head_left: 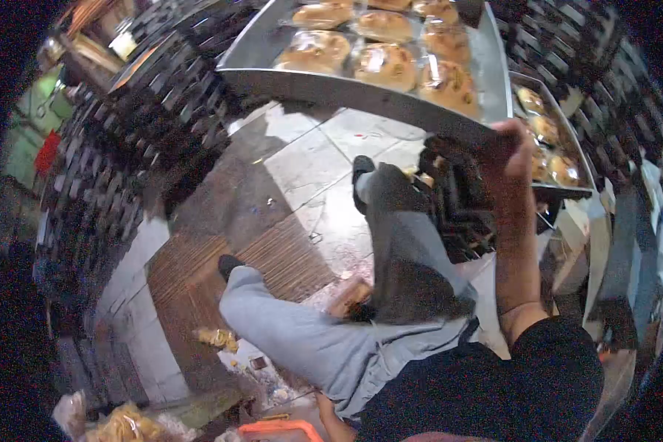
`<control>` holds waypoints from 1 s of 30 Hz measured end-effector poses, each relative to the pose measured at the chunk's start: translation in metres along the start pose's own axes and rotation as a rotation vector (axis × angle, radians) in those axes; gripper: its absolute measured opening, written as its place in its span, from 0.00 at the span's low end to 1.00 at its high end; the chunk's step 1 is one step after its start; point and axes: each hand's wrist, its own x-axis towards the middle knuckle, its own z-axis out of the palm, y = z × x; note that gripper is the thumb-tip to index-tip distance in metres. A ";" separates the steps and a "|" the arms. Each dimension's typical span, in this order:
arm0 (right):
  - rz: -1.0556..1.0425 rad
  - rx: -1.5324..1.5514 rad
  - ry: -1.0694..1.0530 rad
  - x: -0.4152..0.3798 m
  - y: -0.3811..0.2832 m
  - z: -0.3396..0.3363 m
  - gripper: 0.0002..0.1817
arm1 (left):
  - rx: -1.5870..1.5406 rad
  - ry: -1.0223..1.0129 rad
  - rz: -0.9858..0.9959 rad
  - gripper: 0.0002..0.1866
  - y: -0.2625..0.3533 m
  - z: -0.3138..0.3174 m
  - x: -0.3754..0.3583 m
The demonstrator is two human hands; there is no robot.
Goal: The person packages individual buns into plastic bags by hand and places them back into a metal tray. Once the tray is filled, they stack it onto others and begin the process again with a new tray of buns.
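A grey metal tray [361, 85] is tilted at the top of the head view, holding several glossy, browned buns [384, 66] that seem wrapped in clear plastic. My right hand [512, 144] grips the tray's near right corner, with its fingers partly hidden and blurred. Skin that looks like part of my left arm shows at the bottom edge beside my grey trousers, but no fingers can be made out there. A second tray [583, 166] with more buns lies to the right, beyond my right forearm.
Dark slatted racks or stacked crates [118, 140] line both sides. Below are white floor tiles [295, 169] and brown boards [199, 272]. Bagged yellowish items [129, 426] and the orange rim of a container [280, 427] are at the lower left. My legs spread across the middle.
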 end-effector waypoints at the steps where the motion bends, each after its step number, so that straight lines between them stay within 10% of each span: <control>1: 0.267 0.322 0.051 0.010 -0.012 -0.037 0.11 | 0.062 -0.030 -0.055 0.23 -0.004 -0.006 0.000; 6: 0.194 0.323 0.333 -0.024 -0.033 -0.153 0.07 | 0.234 -0.079 0.168 0.23 0.076 -0.021 0.054; 14: 0.205 0.399 0.516 -0.048 -0.044 -0.206 0.06 | 0.560 0.233 1.017 0.19 0.393 -0.047 -0.002; 18: 0.242 0.324 0.494 -0.037 -0.036 -0.236 0.07 | 0.221 0.038 1.172 0.20 0.468 0.019 -0.026; 24: 0.177 -0.482 0.545 -0.053 -0.047 -0.245 0.16 | 0.524 -0.591 1.168 0.15 0.449 0.118 -0.117; 27: -0.328 -1.309 0.623 -0.072 -0.071 -0.237 0.21 | 0.455 -0.604 1.068 0.13 0.408 0.117 -0.114; 30: -0.427 -1.057 0.541 -0.078 -0.095 -0.156 0.20 | 0.469 -0.479 1.226 0.13 0.372 0.084 -0.099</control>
